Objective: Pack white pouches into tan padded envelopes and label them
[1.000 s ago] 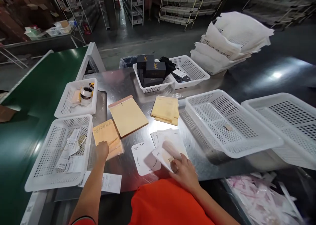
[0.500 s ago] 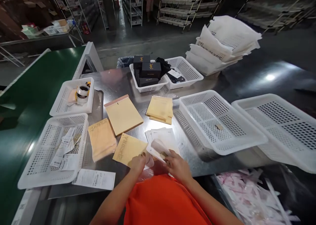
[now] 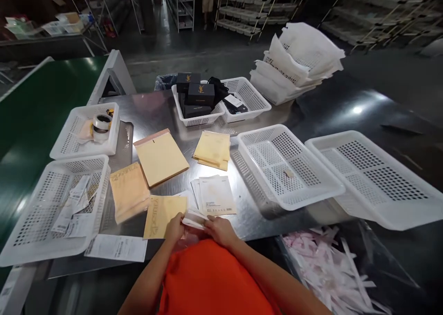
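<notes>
My left hand (image 3: 175,228) and my right hand (image 3: 221,230) pinch a folded piece of white paper (image 3: 194,219) between them, close to the red top I wear. What lies inside its fold, if anything, is hidden. Just beyond it is a small stack of white printed cards or envelopes (image 3: 218,196). A yellow padded envelope (image 3: 157,217) with handwriting lies beside my left hand, partly under white paper. Further left rests another marked padded envelope (image 3: 129,191). Behind these are a larger stack of padded envelopes (image 3: 162,158) and a smaller pile (image 3: 212,148).
White baskets stand left, one with paper slips (image 3: 27,218), one with tape (image 3: 58,139). Black boxes (image 3: 200,94) fill a back basket. Two shallow baskets (image 3: 290,204) (image 3: 391,222) are right, near stacked lined baskets (image 3: 294,66). Paper strips (image 3: 325,269) lie below the edge. A green conveyor (image 3: 44,93) runs left.
My right hand has moved in toward my left, and both now grip the white paper, which was curled and loose before. The printed stack is uncovered. The whole view has shifted slightly.
</notes>
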Tool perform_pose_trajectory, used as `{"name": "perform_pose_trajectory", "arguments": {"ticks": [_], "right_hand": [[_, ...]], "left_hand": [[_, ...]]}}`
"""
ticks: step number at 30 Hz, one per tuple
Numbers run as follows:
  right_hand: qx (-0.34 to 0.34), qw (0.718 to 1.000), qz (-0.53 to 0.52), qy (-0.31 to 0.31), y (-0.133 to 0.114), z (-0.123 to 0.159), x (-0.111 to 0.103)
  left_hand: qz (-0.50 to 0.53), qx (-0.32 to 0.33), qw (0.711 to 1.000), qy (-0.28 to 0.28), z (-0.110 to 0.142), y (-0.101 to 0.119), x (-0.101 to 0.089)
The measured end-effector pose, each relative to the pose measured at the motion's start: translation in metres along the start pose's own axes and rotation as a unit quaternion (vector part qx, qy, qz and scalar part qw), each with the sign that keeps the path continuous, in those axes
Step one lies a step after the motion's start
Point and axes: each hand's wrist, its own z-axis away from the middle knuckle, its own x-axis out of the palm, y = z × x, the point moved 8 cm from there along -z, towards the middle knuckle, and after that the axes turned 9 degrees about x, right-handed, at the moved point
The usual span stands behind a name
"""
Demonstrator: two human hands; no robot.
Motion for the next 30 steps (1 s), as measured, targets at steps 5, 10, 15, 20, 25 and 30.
{"name": "perform_pose_trajectory", "arguments": {"ticks": [5, 10, 15, 20, 25, 30], "right_hand": [[-0.025, 0.999, 0.024, -0.002, -0.003, -0.004, 0.007], [-0.073, 0.997, 0.034, 0.007, -0.018, -0.003, 0.001], [-0.092, 0.995, -0.001, 0.034, -0.013, -0.005, -0.019], [-0.07, 0.992, -0.068, 0.085, -0.011, -0.007, -0.037], [-0.097, 0.985, -0.079, 0.115, -0.015, -0.004, -0.044], [-0.113, 0.982, -0.058, 0.14, -0.022, -0.004, -0.043]], "left_hand": [[-0.044, 0.011, 0.999, 0.014, 0.003, 0.005, -0.013], [-0.093, 0.06, 0.993, 0.031, 0.009, 0.03, -0.03], [-0.124, 0.144, 0.982, 0.02, 0.024, 0.065, -0.037], [-0.138, 0.183, 0.973, 0.027, 0.035, 0.093, -0.029], [-0.171, 0.171, 0.968, 0.066, 0.039, 0.107, -0.041], [-0.235, 0.165, 0.942, 0.173, 0.047, 0.127, -0.081]]}}
